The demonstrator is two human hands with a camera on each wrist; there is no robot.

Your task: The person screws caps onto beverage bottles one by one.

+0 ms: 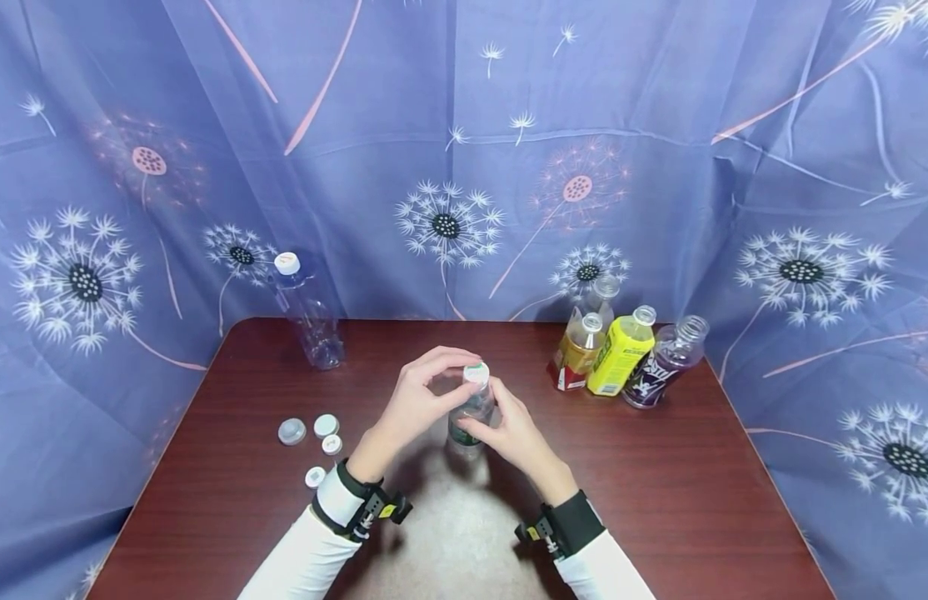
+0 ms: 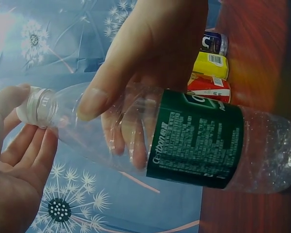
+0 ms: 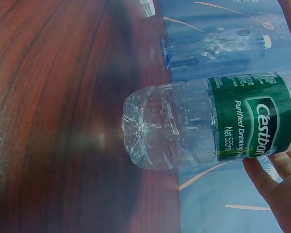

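Note:
In front of me, a clear plastic water bottle (image 1: 466,435) with a green label (image 2: 196,141) stands upright, its base at the tabletop. A white screw cap (image 1: 476,372) sits on its neck. My left hand (image 1: 419,393) pinches this cap between thumb and fingers, as the left wrist view also shows. Lower down, my right hand (image 1: 520,433) grips the bottle's upper body, its thumb on the near side and fingers round the far side. The right wrist view shows the bottle's ribbed lower part (image 3: 155,126) free of fingers.
Several loose caps (image 1: 291,431) lie on the brown table (image 1: 659,500) to the left. A tall clear bottle (image 1: 314,325) with a white cap stands at the back left. Several uncapped bottles, including a yellow one (image 1: 620,354), cluster at the back right, before a blue curtain (image 1: 359,208).

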